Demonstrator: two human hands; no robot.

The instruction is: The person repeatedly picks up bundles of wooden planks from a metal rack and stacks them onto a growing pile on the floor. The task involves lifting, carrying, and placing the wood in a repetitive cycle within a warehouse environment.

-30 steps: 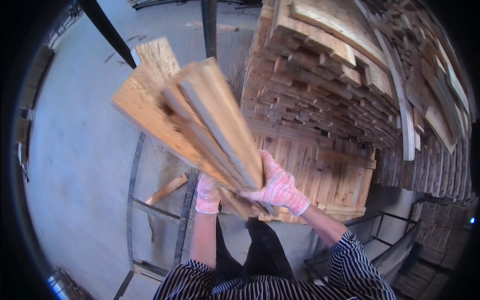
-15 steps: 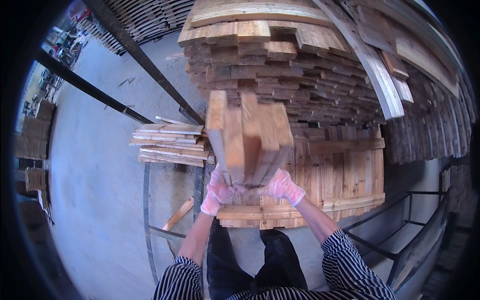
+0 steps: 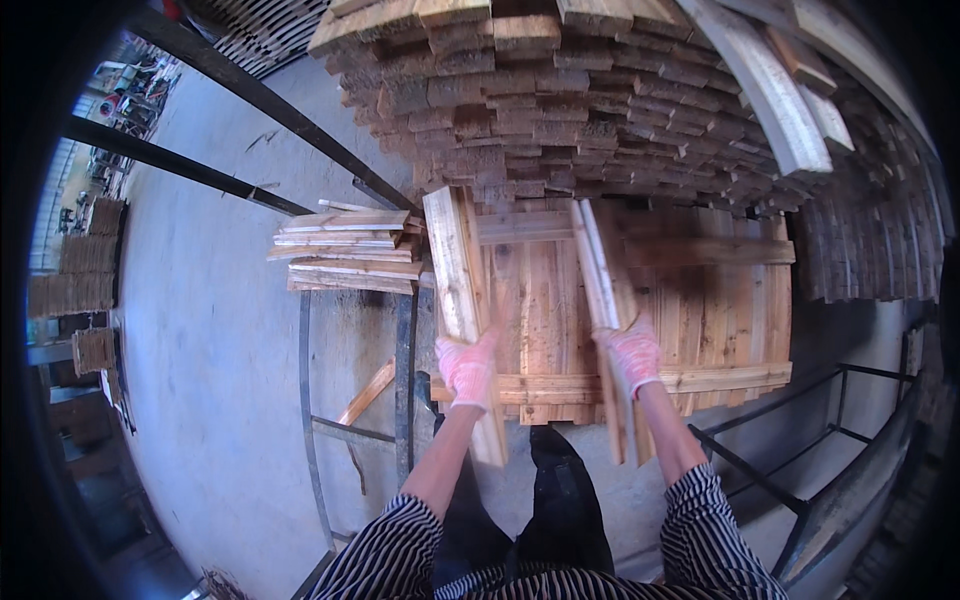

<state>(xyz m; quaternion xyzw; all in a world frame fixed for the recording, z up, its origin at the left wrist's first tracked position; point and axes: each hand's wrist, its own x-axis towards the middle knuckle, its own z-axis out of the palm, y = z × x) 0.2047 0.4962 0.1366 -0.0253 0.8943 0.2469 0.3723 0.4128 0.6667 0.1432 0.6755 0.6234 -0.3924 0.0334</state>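
Observation:
My left hand (image 3: 466,370), in a pink-and-white knit glove, is closed round a small bundle of wooden boards (image 3: 452,265) at the left end of a bench-high layer of planks (image 3: 545,300). In a matching glove, my right hand (image 3: 632,352) grips a second bundle of boards (image 3: 597,255) farther right. Both bundles slant lengthwise over the layer, their near ends passing its front edge. A crosswise batten (image 3: 705,379) lies along the near side of the layer, and another batten (image 3: 720,250) along the far side. Slight blur hides how many boards each hand holds.
A tall stack of boards (image 3: 520,110) stands behind the layer. Short boards (image 3: 345,240) lie piled at the left on a metal frame (image 3: 404,350). Dark steel bars (image 3: 270,115) slant across the upper left. Another metal frame (image 3: 760,495) stands at the lower right.
The single upright cluster of boards held between both hands is now two separate bundles, one per hand, lowered over the plank layer. My hands have moved apart and the view has shifted.

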